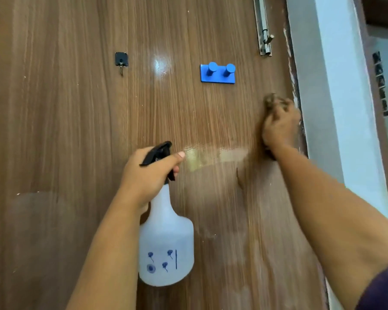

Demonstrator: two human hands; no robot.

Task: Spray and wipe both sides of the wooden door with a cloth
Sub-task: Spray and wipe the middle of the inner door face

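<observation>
The wooden door point(76, 130) fills the view, brown with vertical grain. My left hand point(148, 175) grips the neck of a white spray bottle point(166, 247) with a black trigger head, its nozzle pointing up and right at the door. My right hand point(280, 124) presses a brown cloth point(269, 100) against the door near its right edge. The cloth is blurred and mostly hidden under the hand. A pale wet streak point(217, 155) lies on the wood between the two hands.
A blue two-peg hook point(217, 73) and a small black hook point(121, 60) are stuck on the door above the hands. A metal slide bolt point(264, 30) sits at the top right. The white door frame point(336, 108) runs down the right side.
</observation>
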